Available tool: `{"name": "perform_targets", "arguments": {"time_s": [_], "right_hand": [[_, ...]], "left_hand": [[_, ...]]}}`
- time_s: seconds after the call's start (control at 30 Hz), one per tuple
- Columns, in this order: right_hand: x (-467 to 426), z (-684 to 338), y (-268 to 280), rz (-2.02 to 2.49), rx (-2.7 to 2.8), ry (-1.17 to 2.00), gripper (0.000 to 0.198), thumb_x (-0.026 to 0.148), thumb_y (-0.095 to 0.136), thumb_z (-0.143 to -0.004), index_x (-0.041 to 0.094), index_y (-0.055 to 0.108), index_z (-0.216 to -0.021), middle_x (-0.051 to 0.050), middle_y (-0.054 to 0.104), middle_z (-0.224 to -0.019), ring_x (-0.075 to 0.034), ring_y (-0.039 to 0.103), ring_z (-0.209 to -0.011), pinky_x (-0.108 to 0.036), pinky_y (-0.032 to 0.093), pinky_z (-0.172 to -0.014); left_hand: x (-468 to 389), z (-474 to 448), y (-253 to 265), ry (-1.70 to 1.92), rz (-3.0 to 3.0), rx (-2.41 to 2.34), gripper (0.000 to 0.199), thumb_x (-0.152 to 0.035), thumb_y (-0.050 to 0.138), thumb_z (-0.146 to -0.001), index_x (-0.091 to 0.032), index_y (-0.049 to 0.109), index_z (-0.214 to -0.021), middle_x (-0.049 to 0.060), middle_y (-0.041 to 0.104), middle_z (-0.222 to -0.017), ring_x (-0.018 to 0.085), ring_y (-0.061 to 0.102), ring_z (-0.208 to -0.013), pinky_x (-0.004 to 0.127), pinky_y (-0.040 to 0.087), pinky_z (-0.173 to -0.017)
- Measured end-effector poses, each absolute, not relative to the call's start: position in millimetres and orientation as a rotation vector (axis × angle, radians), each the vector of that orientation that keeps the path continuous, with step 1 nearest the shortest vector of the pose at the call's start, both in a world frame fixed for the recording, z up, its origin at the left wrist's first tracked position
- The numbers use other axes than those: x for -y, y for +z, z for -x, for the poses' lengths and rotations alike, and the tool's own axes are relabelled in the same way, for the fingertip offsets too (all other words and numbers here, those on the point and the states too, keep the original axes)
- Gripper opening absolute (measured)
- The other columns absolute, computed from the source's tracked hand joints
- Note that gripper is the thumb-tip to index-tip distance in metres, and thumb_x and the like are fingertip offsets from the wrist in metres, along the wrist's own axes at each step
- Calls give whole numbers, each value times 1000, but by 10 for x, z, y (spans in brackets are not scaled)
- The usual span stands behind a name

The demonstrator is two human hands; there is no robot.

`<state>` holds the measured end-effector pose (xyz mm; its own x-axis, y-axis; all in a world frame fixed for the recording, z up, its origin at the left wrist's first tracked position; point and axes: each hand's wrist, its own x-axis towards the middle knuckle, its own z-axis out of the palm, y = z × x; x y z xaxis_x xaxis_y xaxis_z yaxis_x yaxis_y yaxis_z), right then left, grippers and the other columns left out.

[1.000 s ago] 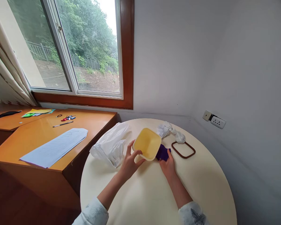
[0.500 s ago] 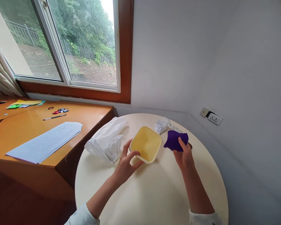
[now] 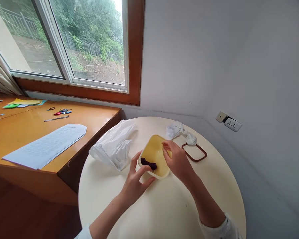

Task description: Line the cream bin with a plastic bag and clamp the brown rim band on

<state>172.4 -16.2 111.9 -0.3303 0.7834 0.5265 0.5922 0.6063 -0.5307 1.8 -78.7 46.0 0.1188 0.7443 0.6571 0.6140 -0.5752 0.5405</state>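
Observation:
A square yellow container with a pale rim stands tilted toward me over the round table. My left hand grips its near left side, thumb and fingers around the rim. Inside, against the near left wall, lies a dark purple cloth, bunched into a narrow strip and partly behind my left fingers. My right hand is over the container's right corner, its thumb and fingers curved and apart, with nothing visible in them. To its right a brown square ring lies flat on the table.
On the round white table, a clear plastic bag lies left of the container and a crumpled white bag behind it. The wooden desk at left bears papers, a pen and keys.
My right hand has moved left to the container and let go of the purple cloth, which now lies inside. The brown ring has come into full view. My left hand keeps its grip.

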Motion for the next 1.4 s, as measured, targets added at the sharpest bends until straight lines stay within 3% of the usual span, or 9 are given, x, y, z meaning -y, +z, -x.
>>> {"name": "perform_targets", "arguments": {"time_s": [0.27,0.37,0.5,0.67,0.9,1.07,1.17,1.27,1.4], "right_hand": [[226,-1571,1232,1316,2609,456,28,6,36,-80,14,60,-92,-7,66,-87,-16,61,-79,-23,44,-66],[204,-1436,1199,1384,2925,431,24,11,40,-80,14,60,-93,-7,66,-85,-16,61,-69,-23,40,-54],[118,-1273,1054,1354,3121,309,22,19,50,-78,14,61,-96,-10,66,-89,-22,62,-72,-27,43,-56],[23,-1160,882,1312,3200,278,18,16,53,-76,14,63,-90,-12,68,-86,-26,62,-75,-34,47,-65],[-18,-1094,879,1225,3219,310,22,16,54,-75,12,63,-95,-12,68,-89,-24,62,-78,-34,49,-72],[-17,-1122,997,1164,3174,361,26,17,56,-72,16,63,-97,-7,68,-97,-22,61,-82,-31,49,-74],[-51,-1158,1048,1214,3126,387,21,18,58,-71,19,65,-91,-4,69,-88,-20,63,-75,-27,50,-67],[-119,-1167,1064,1412,3014,322,22,15,52,-76,14,63,-95,-9,69,-84,-21,64,-70,-27,50,-59],[-158,-1128,1064,1576,2863,150,32,6,44,-78,6,56,-107,-17,65,-101,-26,63,-87,-32,50,-69]], "left_hand": [[794,31,280,1535,-2348,-1183,30,-13,65,-74,-22,47,-96,11,26,-138,30,29,-129,49,37,-101],[798,44,237,1543,-2333,-1143,34,-13,66,-73,-22,45,-98,12,26,-137,30,29,-130,52,34,-102],[773,83,218,1536,-2284,-1088,48,-14,69,-71,-26,39,-107,12,24,-139,31,23,-133,56,29,-104],[595,233,324,1346,-2347,-1015,98,-26,72,-68,-31,4,-138,16,9,-147,33,9,-137,57,25,-105],[310,421,722,644,-2426,-1112,113,-37,67,-70,-28,-23,-138,14,-5,-150,33,3,-137,55,14,-109],[211,436,791,582,-2477,-1080,121,-39,74,-61,-27,-17,-140,15,9,-149,35,8,-136,58,11,-108],[186,446,720,660,-2486,-1080,122,-37,76,-57,-26,-13,-141,17,13,-146,39,8,-135,62,10,-105],[184,460,642,769,-2414,-1105,125,-37,77,-54,-24,-10,-142,18,14,-144,38,10,-135,59,20,-105],[219,457,589,927,-2282,-1097,124,-32,79,-51,-23,-5,-142,16,20,-140,33,20,-133,47,36,-102]]}}
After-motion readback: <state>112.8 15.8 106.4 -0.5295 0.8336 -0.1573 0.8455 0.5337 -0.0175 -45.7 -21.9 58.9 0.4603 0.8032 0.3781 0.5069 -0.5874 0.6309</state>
